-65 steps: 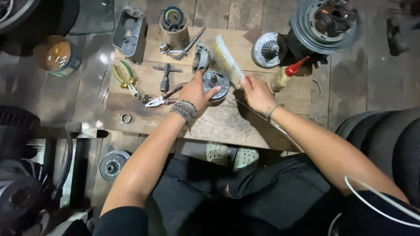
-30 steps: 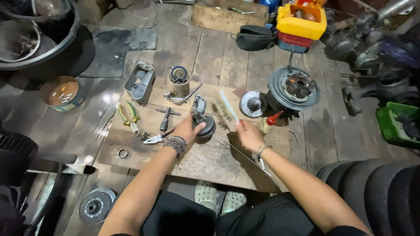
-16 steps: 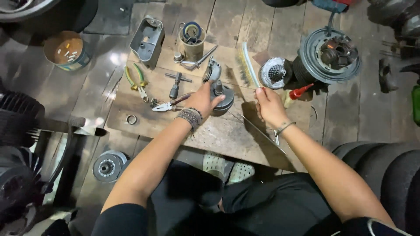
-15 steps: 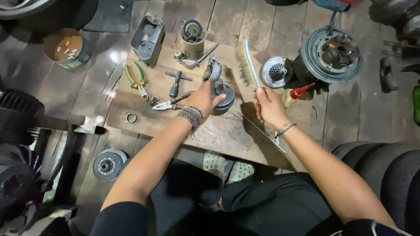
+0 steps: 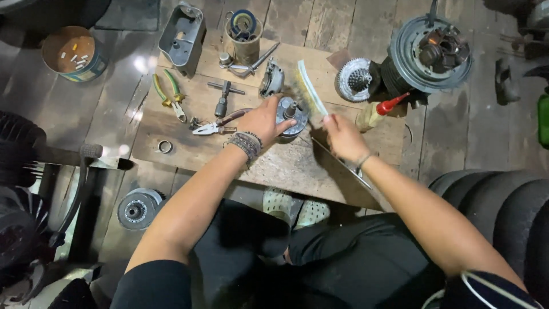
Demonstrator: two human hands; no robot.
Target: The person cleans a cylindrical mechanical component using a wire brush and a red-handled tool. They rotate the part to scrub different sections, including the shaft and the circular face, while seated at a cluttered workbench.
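While the person sits over a wooden board:
Left hand (image 5: 264, 121): grip closed around round metal part (image 5: 290, 110).
Right hand (image 5: 341, 137): grip clasps wire brush (image 5: 309, 94), bristles just beside part.
Open room: bare board (image 5: 286, 166) below both grips.

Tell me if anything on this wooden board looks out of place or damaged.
Nothing stands out. The left hand steadies the round metal part, the right hand holds the wire brush, and tools lie scattered.

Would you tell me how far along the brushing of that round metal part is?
Underway: the left hand steadies the round metal part on the wooden board; the right hand holds the wire brush against it. How clean it is cannot be told.
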